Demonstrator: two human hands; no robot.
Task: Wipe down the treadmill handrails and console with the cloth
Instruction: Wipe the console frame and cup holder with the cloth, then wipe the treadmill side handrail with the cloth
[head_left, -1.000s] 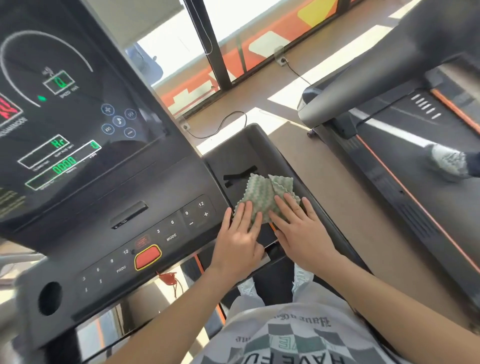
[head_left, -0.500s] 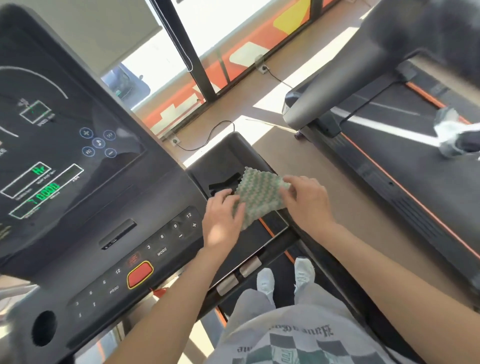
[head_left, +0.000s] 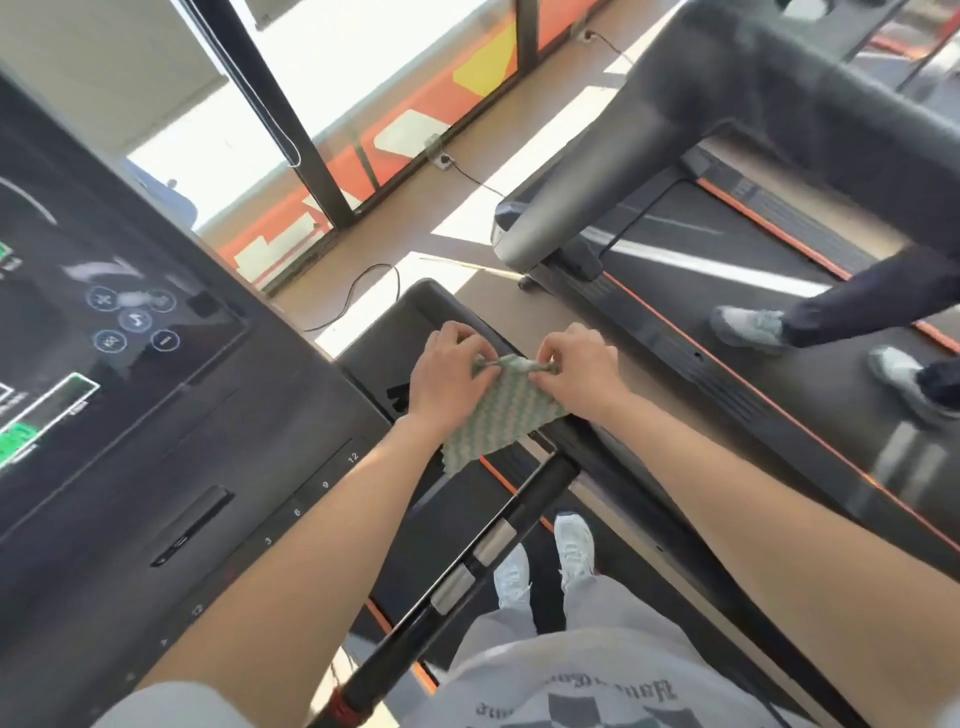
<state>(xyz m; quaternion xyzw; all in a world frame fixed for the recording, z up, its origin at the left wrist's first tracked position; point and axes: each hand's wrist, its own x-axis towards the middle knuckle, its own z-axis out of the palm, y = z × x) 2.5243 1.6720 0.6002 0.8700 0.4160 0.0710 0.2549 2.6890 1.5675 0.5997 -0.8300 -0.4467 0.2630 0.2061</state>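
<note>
Cloth (head_left: 496, 410) hangs from its top edge, pinched between left-hand fingers (head_left: 457, 338) and right-hand fingers (head_left: 558, 345).

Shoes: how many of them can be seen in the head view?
4. Two white shoes stand side by side on the near treadmill belt, under the handrail; two grey shoes, another person's, are on the neighbouring treadmill at right. None looks hidden.

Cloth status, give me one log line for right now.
cloth: held up, hanging | left hand: pinches top edge | right hand: pinches top edge
</note>
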